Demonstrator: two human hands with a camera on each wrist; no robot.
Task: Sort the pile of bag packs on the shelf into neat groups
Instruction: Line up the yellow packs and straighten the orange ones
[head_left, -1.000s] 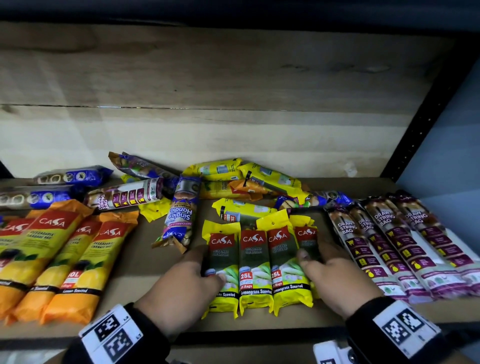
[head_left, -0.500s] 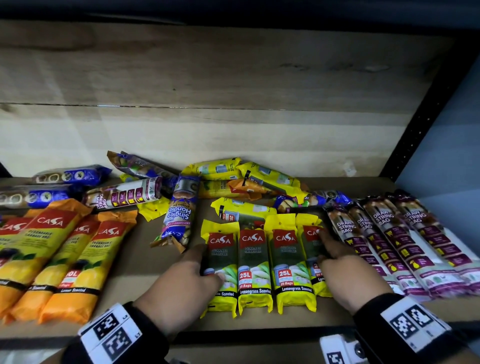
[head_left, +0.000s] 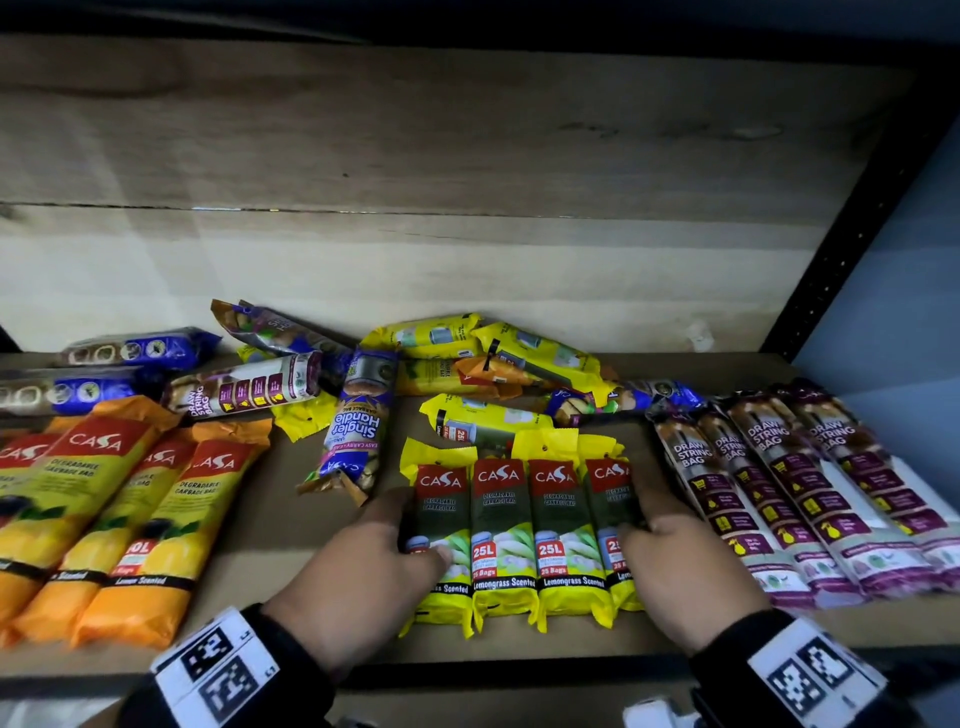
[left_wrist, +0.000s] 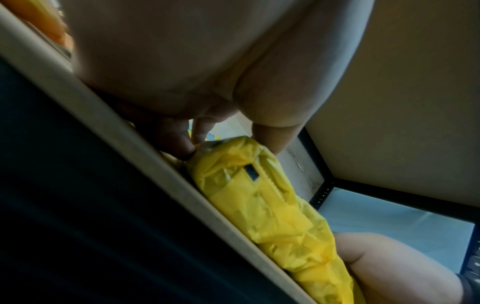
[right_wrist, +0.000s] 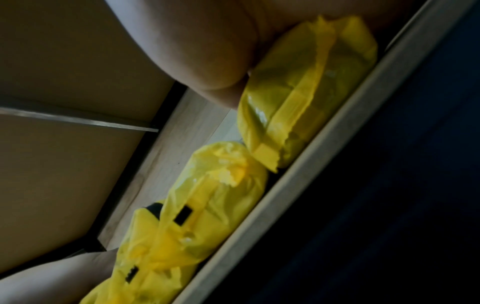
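Observation:
Four yellow CASA lemongrass packs (head_left: 519, 535) lie side by side in a row near the shelf's front edge. My left hand (head_left: 415, 525) presses the left side of the leftmost pack, and its thumb lies over that pack's lower face. On the other side, my right hand (head_left: 644, 514) presses against the rightmost pack with its fingers laid along it. The left wrist view shows fingertips (left_wrist: 187, 148) touching a yellow pack (left_wrist: 249, 195). In the right wrist view the palm rests on one yellow pack (right_wrist: 306, 90), with another (right_wrist: 221, 195) beside it.
Orange CASA packs (head_left: 130, 519) lie in a row at the left, purple drawstring packs (head_left: 779, 493) at the right. A mixed pile sits behind: a Singlet Handle pack (head_left: 353, 431), yellow packs (head_left: 467, 358), blue packs (head_left: 104, 364). A black post (head_left: 857, 234) bounds the right side.
My right hand slid right and drew the fourth yellow pack out from under its neighbour. The four now lie in an even row. The left hand stayed in place.

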